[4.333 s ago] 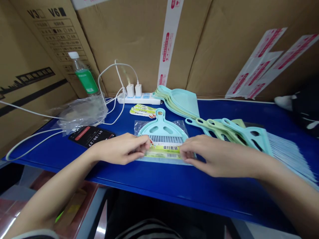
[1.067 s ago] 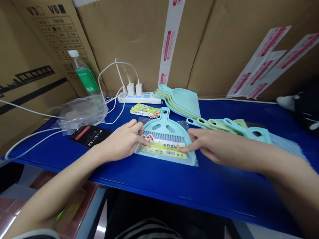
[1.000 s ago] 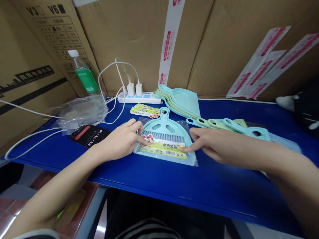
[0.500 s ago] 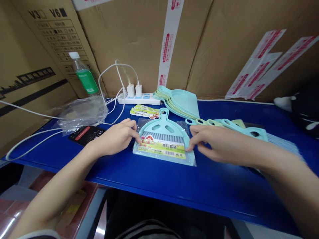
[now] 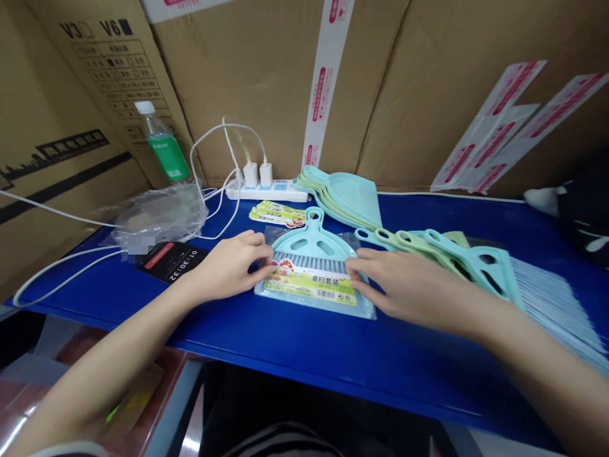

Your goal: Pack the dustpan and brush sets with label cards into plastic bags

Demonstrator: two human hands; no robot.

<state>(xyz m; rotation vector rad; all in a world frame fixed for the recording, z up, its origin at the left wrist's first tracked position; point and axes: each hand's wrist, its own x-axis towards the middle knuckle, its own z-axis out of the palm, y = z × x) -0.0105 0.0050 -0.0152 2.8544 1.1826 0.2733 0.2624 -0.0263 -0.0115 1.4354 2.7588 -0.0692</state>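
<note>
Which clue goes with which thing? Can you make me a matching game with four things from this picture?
1. bottle
2. phone
3. power strip
4. bagged dustpan set

A. between the left hand and right hand
B. black, with white numbers
C. green in the middle, white on top
D. white, with chargers in it

Pairs: 1-C, 2-B, 3-D, 4-A

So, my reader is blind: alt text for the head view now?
A person's left hand and right hand touch a bagged pale-blue dustpan and brush with a label on a blue table; more brushes lie right, stacked dustpans behind.
</note>
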